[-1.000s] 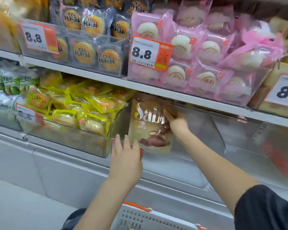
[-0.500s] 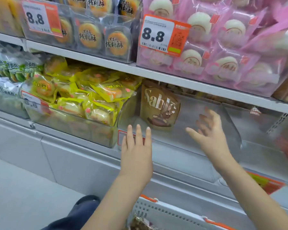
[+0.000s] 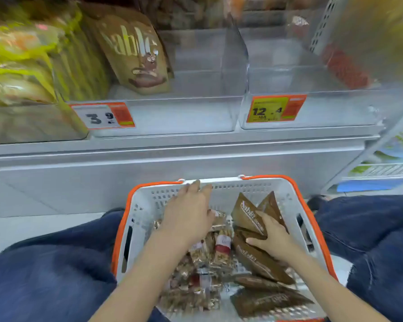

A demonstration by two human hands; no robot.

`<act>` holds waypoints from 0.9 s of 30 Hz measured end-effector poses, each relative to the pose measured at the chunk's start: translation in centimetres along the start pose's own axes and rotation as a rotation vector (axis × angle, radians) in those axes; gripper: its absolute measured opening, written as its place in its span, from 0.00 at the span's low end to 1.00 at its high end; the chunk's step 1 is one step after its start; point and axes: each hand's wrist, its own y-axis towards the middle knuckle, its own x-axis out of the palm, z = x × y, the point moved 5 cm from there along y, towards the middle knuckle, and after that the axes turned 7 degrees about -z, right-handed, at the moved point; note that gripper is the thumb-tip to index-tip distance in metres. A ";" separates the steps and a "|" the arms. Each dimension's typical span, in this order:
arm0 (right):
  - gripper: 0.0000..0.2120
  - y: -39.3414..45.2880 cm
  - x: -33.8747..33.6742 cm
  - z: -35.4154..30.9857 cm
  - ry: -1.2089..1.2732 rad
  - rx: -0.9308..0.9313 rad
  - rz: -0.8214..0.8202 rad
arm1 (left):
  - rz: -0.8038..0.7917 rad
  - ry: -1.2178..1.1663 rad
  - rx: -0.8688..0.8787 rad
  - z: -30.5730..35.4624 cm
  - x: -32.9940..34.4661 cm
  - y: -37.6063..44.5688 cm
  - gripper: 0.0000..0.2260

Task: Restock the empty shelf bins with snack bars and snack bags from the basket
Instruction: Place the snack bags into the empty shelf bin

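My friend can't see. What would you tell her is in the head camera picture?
A person's right hand grips a brown snack bag inside a white basket with orange trim, while the left hand hovers open over the snack bars. Above, one brown bag stands in a clear shelf bin.

Two bare forearms, no sleeves visible, left hand [image 3: 188, 214] and right hand [image 3: 273, 240] without gloves, rings or watch, short plain fingernails, dark blue denim trousers [image 3: 44, 270] on both legs, fabric creased.
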 end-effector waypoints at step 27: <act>0.09 -7.0 -17.2 -15.8 -0.085 -0.483 0.074 | 0.147 -0.648 0.110 -0.1 -2.8 1.7 0.16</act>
